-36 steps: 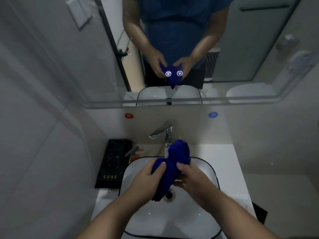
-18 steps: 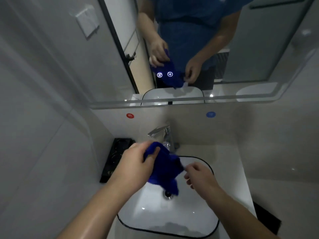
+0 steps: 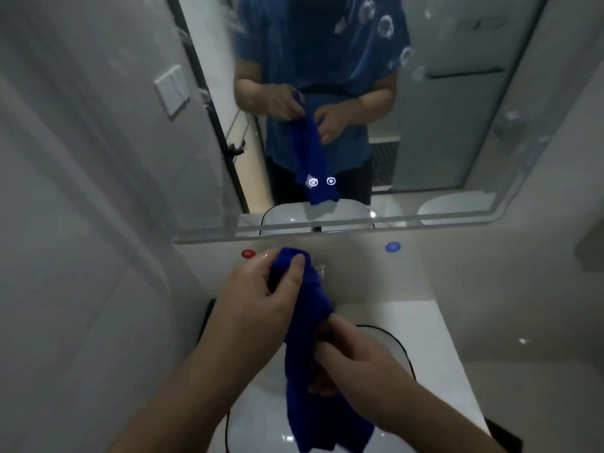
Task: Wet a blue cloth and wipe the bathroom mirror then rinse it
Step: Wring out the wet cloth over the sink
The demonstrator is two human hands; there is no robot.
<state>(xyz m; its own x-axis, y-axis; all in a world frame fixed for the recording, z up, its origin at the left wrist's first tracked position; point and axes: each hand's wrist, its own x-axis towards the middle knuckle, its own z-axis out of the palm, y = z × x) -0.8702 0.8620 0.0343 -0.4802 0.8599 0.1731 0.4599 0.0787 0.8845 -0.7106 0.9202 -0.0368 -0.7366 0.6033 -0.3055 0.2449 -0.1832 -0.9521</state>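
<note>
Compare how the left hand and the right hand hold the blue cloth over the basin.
The left hand grips the top end of the blue cloth, high near the wall; the right hand holds its middle, lower over the basin. The left hand's thumb presses on the bunched cloth; the right hand's fingers curl round it. Both are bare and hold the same cloth.

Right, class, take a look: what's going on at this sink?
A person stands at a bathroom basin, holding a blue cloth between both hands. The left hand pinches its top end up near the wall below the mirror. The right hand grips it lower, over the basin, and the rest hangs down. Ring-shaped marks show on the mirror's upper right.
</note>
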